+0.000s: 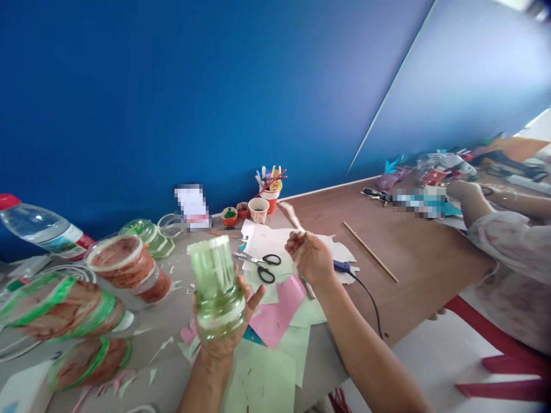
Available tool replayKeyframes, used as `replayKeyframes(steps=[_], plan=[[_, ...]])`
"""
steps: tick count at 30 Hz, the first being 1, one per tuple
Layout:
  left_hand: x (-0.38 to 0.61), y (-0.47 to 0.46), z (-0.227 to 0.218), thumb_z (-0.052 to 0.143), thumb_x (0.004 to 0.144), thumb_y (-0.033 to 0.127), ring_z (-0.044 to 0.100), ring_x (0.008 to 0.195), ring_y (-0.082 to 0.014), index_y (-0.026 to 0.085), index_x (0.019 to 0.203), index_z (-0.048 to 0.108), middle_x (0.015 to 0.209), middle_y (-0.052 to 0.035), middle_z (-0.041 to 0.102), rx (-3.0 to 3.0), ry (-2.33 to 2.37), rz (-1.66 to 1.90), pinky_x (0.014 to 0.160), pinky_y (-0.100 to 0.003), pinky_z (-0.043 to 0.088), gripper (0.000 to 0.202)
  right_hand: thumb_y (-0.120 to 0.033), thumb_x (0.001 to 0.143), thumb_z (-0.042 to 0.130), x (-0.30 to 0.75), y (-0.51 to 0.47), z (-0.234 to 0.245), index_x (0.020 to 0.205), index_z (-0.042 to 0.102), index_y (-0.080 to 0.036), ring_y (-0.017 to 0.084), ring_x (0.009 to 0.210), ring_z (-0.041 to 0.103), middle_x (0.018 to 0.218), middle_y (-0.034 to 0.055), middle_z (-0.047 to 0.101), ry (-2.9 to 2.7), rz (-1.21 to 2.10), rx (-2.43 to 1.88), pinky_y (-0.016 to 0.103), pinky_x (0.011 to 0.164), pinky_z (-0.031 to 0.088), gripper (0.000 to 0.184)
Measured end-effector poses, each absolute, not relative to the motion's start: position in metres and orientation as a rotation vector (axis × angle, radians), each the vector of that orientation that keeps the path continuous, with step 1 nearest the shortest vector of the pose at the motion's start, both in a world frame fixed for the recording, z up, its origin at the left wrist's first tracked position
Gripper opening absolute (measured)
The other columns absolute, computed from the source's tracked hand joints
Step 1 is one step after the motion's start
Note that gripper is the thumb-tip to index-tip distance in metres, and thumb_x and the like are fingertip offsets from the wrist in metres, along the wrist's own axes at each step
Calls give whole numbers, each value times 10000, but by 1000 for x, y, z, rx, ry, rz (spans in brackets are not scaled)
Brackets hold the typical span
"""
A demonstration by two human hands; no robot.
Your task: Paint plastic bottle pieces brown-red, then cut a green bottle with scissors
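My left hand (224,338) is wrapped round a cut plastic bottle (215,287), tinted green with pale bands, and holds it upright above the table. My right hand (312,255) pinches a thin whitish strip (293,217) that sticks up past the fingertips and looks blurred. Beneath and between the hands lie black-handled scissors (260,264), white paper (267,238), pink paper (279,310) and pale green sheets (262,373). A blue tool with a black cord (342,267) rests just right of my right wrist, partly hidden.
Painted containers (116,261), a water bottle (47,226) and paper scraps crowd the left. Paint cups (258,211) and a cup of brushes (271,192) stand by the blue wall. A wooden stick (370,252) lies right. Another person's arm (469,201) reaches over the far right.
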State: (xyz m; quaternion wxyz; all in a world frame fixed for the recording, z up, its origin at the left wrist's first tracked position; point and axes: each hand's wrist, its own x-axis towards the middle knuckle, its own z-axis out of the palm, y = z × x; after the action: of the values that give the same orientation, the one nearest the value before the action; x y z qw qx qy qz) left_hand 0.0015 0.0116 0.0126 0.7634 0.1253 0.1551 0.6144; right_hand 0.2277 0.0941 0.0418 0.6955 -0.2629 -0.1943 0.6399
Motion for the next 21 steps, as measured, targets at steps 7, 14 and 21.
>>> replayKeyframes(steps=[7, 14, 21], plan=[[16, 18, 23, 737, 707, 591, 664, 1068, -288, 250, 1117, 715, 1126, -73, 736, 327, 306, 1293, 1082, -531, 411, 534, -624, 760, 612, 206, 79, 35, 810, 775, -200, 259, 915, 612, 990, 93, 722, -989, 1297, -834, 385, 848, 448, 457], [10, 23, 18, 711, 808, 460, 627, 1169, -254, 302, 1218, 666, 1210, -55, 710, 407, 161, 1279, 1128, -472, 369, 442, -526, 788, 615, 200, 79, 30, 486, 586, -205, 184, 647, 522, 593, 28, 591, -1127, 1060, -1064, 317, 664, 400, 442], [4, 25, 14, 668, 854, 434, 651, 1116, -239, 281, 1290, 613, 1238, -73, 691, 426, 204, 1346, 1087, -444, 419, 466, -231, 729, 641, 201, 72, 36, 551, 587, -203, 184, 765, 535, 760, 22, 566, -1260, 800, -1020, 327, 751, 402, 187]])
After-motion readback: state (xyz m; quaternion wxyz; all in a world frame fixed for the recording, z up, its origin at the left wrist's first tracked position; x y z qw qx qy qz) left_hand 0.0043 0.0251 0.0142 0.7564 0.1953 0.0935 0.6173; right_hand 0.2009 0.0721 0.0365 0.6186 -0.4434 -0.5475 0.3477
